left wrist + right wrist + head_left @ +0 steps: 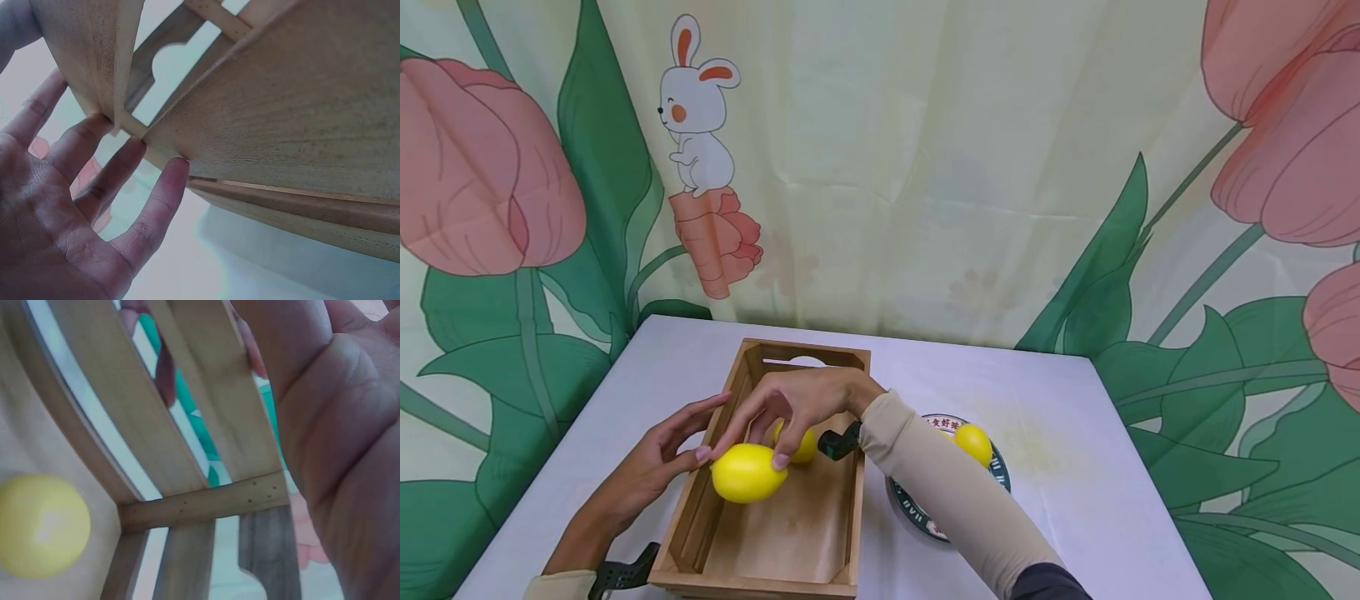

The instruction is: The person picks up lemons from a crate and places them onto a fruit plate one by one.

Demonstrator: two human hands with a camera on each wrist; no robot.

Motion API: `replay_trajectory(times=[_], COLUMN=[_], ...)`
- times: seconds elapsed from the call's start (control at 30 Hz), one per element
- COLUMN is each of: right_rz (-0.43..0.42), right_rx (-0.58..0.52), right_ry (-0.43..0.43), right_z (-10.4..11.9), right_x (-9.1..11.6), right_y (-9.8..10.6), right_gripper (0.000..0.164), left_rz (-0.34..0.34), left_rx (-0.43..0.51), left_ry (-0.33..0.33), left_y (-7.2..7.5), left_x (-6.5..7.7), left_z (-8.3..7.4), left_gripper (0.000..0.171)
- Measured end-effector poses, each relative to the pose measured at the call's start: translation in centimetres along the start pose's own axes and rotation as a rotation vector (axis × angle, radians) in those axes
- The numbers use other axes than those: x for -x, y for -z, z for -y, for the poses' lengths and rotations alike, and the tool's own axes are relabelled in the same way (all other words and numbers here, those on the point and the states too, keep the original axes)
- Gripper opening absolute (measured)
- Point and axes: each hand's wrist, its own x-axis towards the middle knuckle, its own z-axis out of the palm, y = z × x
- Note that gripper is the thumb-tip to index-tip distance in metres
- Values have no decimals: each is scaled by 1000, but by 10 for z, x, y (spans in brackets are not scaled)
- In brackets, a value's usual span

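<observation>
My right hand [801,400] pinches a yellow lemon [747,477] between thumb and fingers, over the left part of a slatted wooden crate [854,525]. A second lemon [807,448] lies inside the crate, partly hidden behind that hand; the right wrist view shows a lemon [44,525] on the crate floor. At the crate's left side is my left hand [662,446], its thumb and fingers at the upper rim. In the left wrist view, its extended fingers [165,194] touch the outside of the slats.
Right of the crate, a round patterned plate [917,515] bears a lemon [974,444], partly covered by my right sleeve [955,483]. A white cloth covers the table [1060,500]. Behind it hangs a curtain [925,167] printed with tulips and a rabbit.
</observation>
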Motion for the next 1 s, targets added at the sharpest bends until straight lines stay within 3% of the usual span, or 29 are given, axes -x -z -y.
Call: replay_trajectory(times=[0.4, 1.0], right_rz=[-32, -139], right_rx=[78, 59], right_ry=[64, 85], right_z=[13, 0], right_x=[23, 68], right_y=[-5, -2], right_gripper=[55, 60], left_rz=[-5, -23], left_rx=[5, -46], left_ry=[10, -8], left_y=[-1, -2], left_x=[-1, 0], left_z=[-1, 1], left_gripper=[61, 62])
